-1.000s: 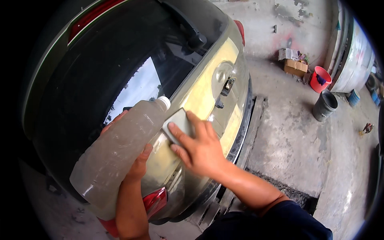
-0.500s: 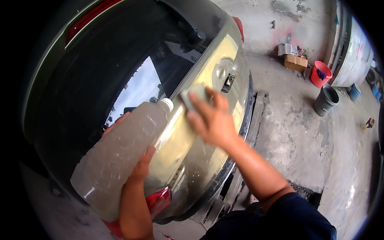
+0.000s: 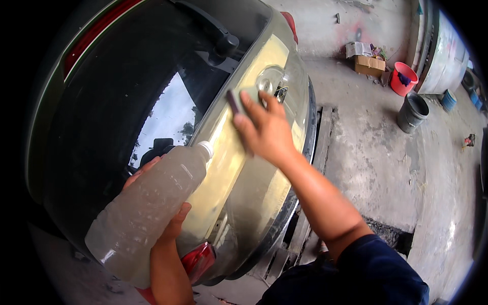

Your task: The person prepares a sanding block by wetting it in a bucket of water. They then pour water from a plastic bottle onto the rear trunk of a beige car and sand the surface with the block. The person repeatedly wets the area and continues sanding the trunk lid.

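The right hand has slid forward, fingers spread over a block.

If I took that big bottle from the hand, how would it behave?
The bottle looks like thin, translucent plastic, so it would probably flex when squeezed. Its rounded sides suggest it may roll if laid down.

Light is being mirrored by the smooth, glossy glass of the rear window and diffused by the cloudy plastic bottle. A smooth, partly shiny finish is being shown by the yellow-patched tailgate, a rough, matt one by the concrete floor.
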The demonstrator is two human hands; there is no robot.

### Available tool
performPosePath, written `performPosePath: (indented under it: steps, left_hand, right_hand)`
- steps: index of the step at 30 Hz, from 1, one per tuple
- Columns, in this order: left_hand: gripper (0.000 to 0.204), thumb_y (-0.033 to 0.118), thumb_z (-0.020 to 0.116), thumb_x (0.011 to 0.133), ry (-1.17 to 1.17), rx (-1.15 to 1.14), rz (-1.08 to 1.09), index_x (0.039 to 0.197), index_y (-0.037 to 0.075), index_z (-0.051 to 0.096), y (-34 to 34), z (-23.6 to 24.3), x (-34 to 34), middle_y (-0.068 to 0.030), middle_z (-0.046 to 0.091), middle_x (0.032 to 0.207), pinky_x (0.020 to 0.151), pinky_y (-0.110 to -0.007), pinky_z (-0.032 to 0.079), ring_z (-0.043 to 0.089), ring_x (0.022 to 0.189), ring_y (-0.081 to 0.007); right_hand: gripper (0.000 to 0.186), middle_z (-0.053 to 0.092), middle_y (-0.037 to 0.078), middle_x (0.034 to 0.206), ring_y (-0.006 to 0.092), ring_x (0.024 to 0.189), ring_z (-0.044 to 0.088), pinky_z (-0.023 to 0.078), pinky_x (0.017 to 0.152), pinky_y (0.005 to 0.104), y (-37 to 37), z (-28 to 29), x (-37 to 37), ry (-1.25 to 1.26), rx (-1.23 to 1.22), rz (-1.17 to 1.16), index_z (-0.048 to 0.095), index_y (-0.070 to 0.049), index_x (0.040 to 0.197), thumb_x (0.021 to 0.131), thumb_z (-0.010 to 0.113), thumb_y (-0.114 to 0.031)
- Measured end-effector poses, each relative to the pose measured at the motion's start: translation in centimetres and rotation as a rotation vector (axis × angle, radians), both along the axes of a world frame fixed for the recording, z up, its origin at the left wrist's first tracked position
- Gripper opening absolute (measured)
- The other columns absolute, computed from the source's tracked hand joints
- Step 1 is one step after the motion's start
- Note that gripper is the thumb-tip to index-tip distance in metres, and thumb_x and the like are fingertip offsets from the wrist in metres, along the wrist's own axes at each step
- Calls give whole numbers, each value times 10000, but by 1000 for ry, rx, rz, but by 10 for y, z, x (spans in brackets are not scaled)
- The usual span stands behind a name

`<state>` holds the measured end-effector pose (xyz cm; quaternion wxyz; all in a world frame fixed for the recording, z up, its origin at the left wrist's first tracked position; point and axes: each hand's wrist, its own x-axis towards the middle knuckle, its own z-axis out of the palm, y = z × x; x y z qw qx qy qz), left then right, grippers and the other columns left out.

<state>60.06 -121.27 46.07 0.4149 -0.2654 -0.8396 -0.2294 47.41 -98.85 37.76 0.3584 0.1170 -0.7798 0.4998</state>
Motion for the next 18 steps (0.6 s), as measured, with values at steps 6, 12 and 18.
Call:
performPosePath:
  steps: [6, 12, 18]
  left_hand:
    - [877, 587, 765, 805, -103, 117, 36, 1318, -56, 462, -5, 0, 1, -190, 590, 1270, 1001, -372, 473, 589, 1180, -283]
    - [888, 597, 731, 829, -28, 2, 57, 1347, -59, 432, 10, 0, -4, -203, 560, 1313, 1048, -398, 429, 568, 1201, -287]
    - [899, 598, 717, 839, -4, -264, 168, 1361, -57, 393, -30, 2, 0, -218, 542, 1345, 1065, -412, 418, 554, 1230, -308]
  right_hand:
    - [541, 475, 333, 1404, 413, 988, 556, 524, 876, 469, -30, -34, 75, 117, 122, 95, 614, -161, 1385, 876, 720, -311]
    - [530, 510, 306, 1360, 435, 1080, 556, 507, 919, 473, -15, -20, 35, 59, 40, 15, 610, -141, 1378, 898, 694, -349]
    - [524, 488, 350, 1360, 458, 1094, 559, 512, 908, 490, -21, -25, 44, 52, 65, -8, 604, -128, 1382, 916, 668, -358]
